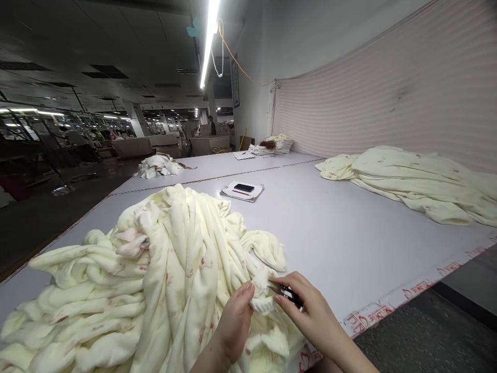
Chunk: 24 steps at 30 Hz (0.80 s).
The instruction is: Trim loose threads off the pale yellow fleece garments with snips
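A big heap of cream fleece garments (155, 269) with small pink prints lies on the grey table (330, 228) in front of me. My left hand (233, 321) pinches a ribbed cuff of one garment at the heap's near right edge. My right hand (306, 305) is closed on small black thread snips (288, 294), whose tips touch that cuff.
A black phone on a stack of papers (243, 190) lies mid-table. Another cream pile (419, 181) sits at the right by the striped wall. Folded stacks (272, 146) and a smaller heap (157, 166) are farther back. The table edge with red-printed tape (388, 305) runs at near right.
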Available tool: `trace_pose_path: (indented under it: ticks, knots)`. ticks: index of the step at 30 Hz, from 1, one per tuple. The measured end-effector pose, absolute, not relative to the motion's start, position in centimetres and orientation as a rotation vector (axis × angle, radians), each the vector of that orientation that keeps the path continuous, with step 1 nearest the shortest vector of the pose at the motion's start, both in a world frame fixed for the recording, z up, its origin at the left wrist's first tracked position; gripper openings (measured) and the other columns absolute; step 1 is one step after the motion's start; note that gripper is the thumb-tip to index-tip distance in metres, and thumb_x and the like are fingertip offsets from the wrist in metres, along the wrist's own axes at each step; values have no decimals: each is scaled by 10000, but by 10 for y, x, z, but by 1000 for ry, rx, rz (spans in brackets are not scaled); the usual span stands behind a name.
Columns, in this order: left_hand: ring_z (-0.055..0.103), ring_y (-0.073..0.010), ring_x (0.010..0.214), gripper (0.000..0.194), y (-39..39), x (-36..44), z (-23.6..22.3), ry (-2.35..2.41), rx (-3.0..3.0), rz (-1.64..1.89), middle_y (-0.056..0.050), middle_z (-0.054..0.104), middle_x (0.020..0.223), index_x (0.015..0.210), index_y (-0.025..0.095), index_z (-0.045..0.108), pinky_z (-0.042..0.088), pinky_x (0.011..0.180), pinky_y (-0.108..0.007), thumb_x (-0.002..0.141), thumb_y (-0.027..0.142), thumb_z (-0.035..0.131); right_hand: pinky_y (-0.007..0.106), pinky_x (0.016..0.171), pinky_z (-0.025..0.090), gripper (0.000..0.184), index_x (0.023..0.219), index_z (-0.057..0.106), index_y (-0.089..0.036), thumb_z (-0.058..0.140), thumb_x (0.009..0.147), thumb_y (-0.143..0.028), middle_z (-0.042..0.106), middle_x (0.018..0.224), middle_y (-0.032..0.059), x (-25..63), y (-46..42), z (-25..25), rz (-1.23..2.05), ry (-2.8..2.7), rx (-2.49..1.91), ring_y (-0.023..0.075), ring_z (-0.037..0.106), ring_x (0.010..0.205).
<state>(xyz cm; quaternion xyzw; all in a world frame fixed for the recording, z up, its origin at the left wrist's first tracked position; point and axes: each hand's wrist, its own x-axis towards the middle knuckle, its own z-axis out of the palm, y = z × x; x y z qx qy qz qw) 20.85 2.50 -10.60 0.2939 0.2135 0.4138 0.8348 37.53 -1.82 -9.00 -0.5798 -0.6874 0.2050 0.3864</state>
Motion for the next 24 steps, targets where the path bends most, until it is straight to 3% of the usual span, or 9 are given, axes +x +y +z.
trace_pose_path:
  ticks: [5, 13, 16, 18, 21, 24]
  knots:
    - [552, -273, 1132, 321, 25, 212, -105, 445, 618, 891, -123, 648, 1162, 1162, 134, 620, 339, 1039, -427, 888, 263, 515, 254, 639, 492, 244, 1085, 614, -235, 469, 901, -303, 627, 965, 57, 372, -17, -97, 284, -1792, -1493, 173, 624, 788]
    - [588, -280, 1028, 363, 26, 211, -111, 576, 776, 863, -133, 660, 1065, 1107, 132, 630, 388, 964, -431, 864, 378, 521, 264, 685, 487, 227, 1054, 622, -228, 479, 896, -305, 629, 949, 57, 371, -13, -100, 382, -1767, -1405, 173, 622, 800]
    - [557, -275, 1035, 290, 28, 200, -99, 826, 1214, 902, -110, 636, 1059, 909, 164, 670, 379, 957, -403, 840, 410, 532, 267, 711, 479, 233, 974, 618, -209, 424, 912, -323, 623, 894, 62, 382, -3, -108, 457, -1684, -1410, 185, 605, 825]
    - [522, -269, 1074, 234, 28, 190, -88, 914, 1649, 904, -98, 617, 1084, 747, 177, 657, 350, 978, -368, 825, 363, 540, 266, 722, 471, 236, 1044, 565, -196, 402, 902, -291, 608, 929, 67, 394, 11, -120, 451, -1612, -1593, 185, 589, 837]
    - [580, -235, 920, 228, 27, 182, -76, 863, 2074, 524, -73, 661, 914, 724, 193, 662, 410, 848, -322, 822, 321, 501, 275, 720, 440, 382, 1192, 481, -219, 399, 827, -147, 574, 1048, 68, 408, 40, -145, 409, -1582, -1884, 182, 573, 856]
    - [598, -233, 749, 290, 32, 184, -78, 964, 2169, 18, -48, 665, 735, 724, 207, 680, 416, 672, -311, 785, 437, 515, 275, 657, 386, 480, 1188, 522, -251, 426, 756, -63, 563, 1007, 60, 414, 69, -164, 437, -1672, -1943, 192, 571, 802]
